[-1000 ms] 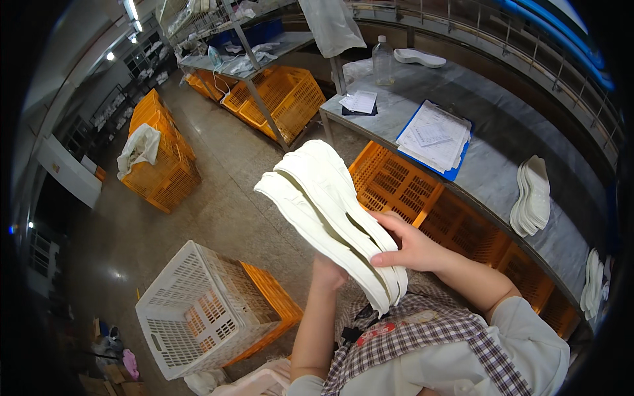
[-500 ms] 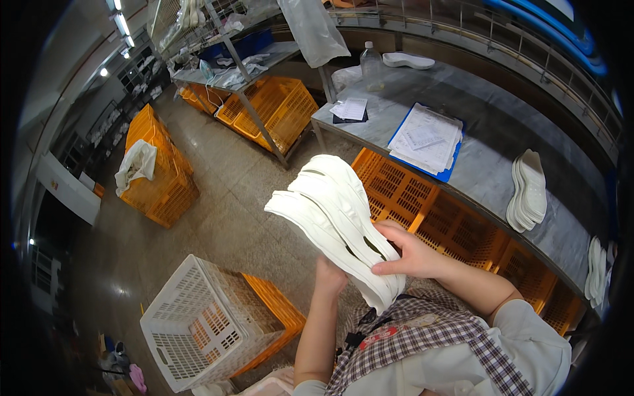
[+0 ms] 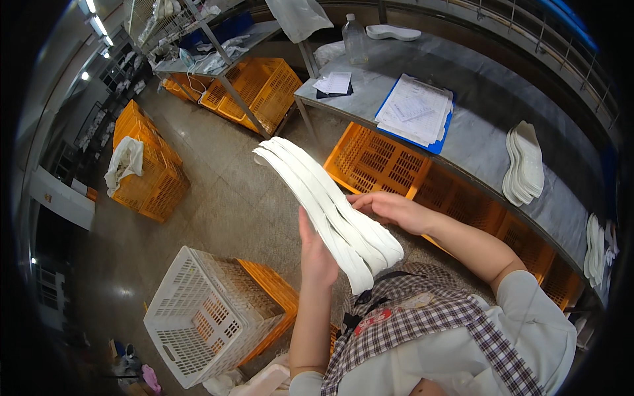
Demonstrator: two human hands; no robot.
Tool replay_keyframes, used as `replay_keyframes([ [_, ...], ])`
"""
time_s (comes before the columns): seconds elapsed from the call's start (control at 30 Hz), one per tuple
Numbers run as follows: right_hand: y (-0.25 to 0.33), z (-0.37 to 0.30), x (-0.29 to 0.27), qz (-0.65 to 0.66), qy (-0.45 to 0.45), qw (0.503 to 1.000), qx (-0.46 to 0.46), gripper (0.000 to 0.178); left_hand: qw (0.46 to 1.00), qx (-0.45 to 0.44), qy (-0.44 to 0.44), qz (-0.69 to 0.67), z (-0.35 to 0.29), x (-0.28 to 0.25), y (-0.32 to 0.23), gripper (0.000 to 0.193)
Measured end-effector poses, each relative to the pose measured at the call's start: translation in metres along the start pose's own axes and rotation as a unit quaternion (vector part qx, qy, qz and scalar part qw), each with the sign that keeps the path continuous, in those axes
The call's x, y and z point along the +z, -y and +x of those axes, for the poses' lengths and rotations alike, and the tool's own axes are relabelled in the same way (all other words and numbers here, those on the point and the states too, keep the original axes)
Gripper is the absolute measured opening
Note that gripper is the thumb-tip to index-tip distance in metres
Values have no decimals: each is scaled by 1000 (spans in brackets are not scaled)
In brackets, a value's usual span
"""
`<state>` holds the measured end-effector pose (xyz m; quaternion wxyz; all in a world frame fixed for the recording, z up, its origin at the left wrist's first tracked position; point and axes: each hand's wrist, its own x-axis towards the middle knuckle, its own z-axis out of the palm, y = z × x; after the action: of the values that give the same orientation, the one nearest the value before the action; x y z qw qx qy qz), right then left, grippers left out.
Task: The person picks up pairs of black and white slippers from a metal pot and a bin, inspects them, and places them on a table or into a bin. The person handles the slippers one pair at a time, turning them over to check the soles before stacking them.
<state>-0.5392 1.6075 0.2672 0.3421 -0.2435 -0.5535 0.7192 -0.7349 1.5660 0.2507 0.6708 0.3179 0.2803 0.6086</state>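
A stack of several white foam shoe soles [image 3: 323, 204] is between my hands, tilted, with the long side edges facing up and lined up close together. My left hand [image 3: 318, 257] supports the stack from the left and below, its thumb up along the side and its other fingers partly hidden. On the right side, my right hand [image 3: 396, 212] presses its fingers against the stack's edge, the fingertips partly behind it. The lower ends of the soles come close to my checked apron [image 3: 422, 310].
A grey table [image 3: 475, 125] on the right holds a clipboard with papers [image 3: 416, 109], a clear bottle [image 3: 354, 43] and another stack of soles [image 3: 524, 165]. Orange crates [image 3: 376, 162] sit beneath it. A white crate [image 3: 198, 323] stands at lower left, with stacked orange crates [image 3: 152, 171] beyond.
The soles, spread unevenly before, now lie more evenly together, turned further onto their edges. My right hand has shifted up the stack and its thumb has left the top; my left thumb now shows.
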Motion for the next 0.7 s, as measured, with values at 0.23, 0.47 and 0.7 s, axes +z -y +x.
replay_keyframes([
  [0.23, -8, -12, 30, 91, -51, 994, -36, 55, 996, -69, -45, -28, -14, -24, 17, 43],
  [0.47, -7, -18, 13, 459, -68, 885, -31, 65, 872, -78, 156, -458, -28, -38, 7, 63],
  [0.7, -22, -20, 37, 175, -112, 978, 8, 59, 985, -90, -143, 29, -13, -1, 6, 56],
])
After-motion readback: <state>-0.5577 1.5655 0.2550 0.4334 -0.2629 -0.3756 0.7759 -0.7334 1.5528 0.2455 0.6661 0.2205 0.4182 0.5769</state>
